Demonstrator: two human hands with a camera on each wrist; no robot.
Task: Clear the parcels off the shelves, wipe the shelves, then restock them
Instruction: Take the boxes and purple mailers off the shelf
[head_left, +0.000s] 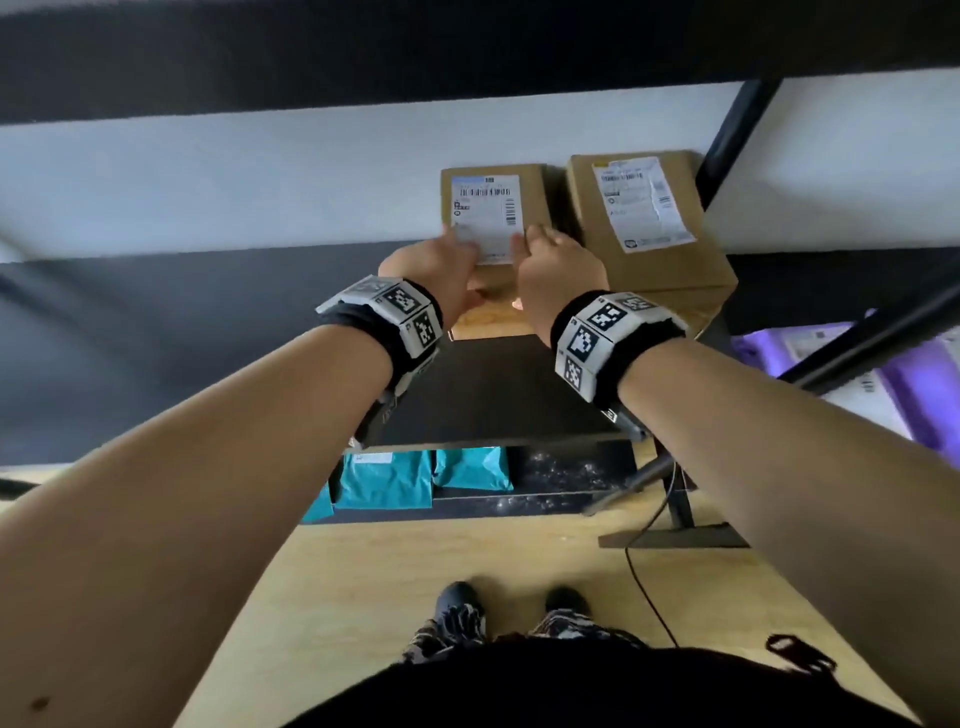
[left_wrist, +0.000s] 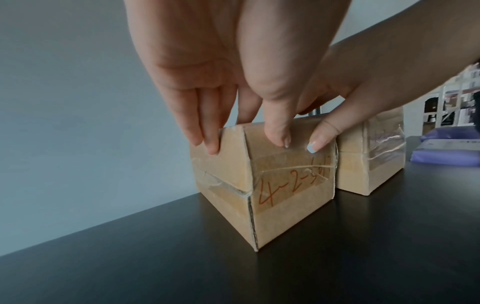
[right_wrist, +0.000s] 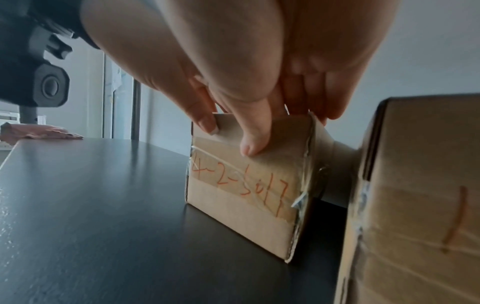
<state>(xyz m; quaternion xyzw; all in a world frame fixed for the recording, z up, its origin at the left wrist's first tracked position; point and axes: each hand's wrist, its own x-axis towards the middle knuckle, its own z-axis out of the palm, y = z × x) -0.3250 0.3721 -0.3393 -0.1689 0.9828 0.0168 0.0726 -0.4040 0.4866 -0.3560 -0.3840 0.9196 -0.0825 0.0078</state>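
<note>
At the far left of the right wrist view, a crumpled pinkish cloth (right_wrist: 39, 132) lies at the far end of the black shelf (right_wrist: 103, 205). In the head view, low in the frame left of centre, teal mailer bags (head_left: 384, 480) stand on a lower level near the floor. Just above the middle of that view the left hand (head_left: 431, 270) grips the near left corner of a small cardboard parcel (head_left: 493, 208), its fingers (left_wrist: 207, 131) lying down the left side face and its thumb pressed on the front face. The parcel stands on the shelf, bearing a white shipping label on top and "4-2-5017" handwritten in red on the taped front. The right hand (head_left: 558, 270) clasps the near right part of the same parcel, thumb on the front, fingers over the top edge and right side. Just beside it to the right, with a narrow gap between, stands a larger cardboard box (head_left: 649, 223), also labelled. At the right edge of the head view purple mailer bags (head_left: 914, 384) lie on the neighbouring shelf.
</note>
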